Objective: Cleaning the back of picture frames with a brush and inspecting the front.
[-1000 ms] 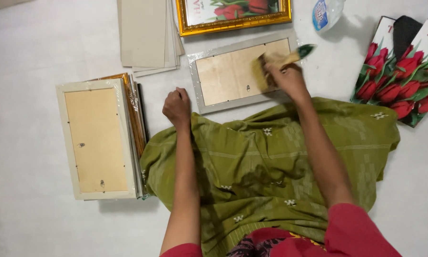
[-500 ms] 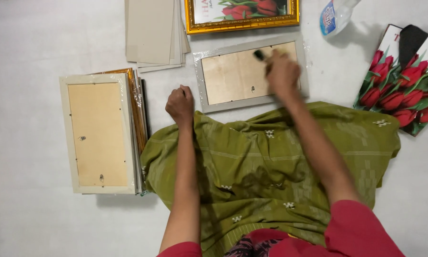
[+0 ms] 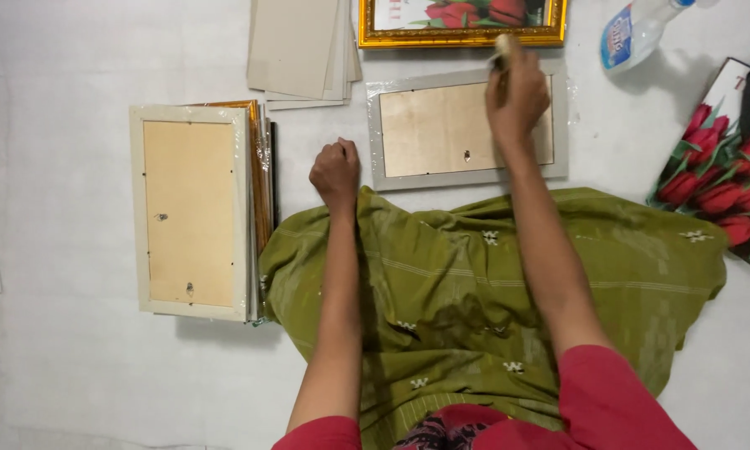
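Sweeping upward, right hand [image 3: 516, 100] grips brush [image 3: 501, 47], now at frame [image 3: 466, 171] back's top edge; left hand [image 3: 336, 173] fisted, empty.

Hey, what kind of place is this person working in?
Probably a small picture-framing workspace on a floor. A stack of frames lies face down, backing boards are piled nearby, and the right hand holds a brush over a face-down frame; flower prints wait beside it.

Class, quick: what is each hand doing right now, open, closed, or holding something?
Left hand: closed in a fist, holding nothing visible, resting at the edge of the green cloth.
Right hand: closed around a brush, over the picture frame.
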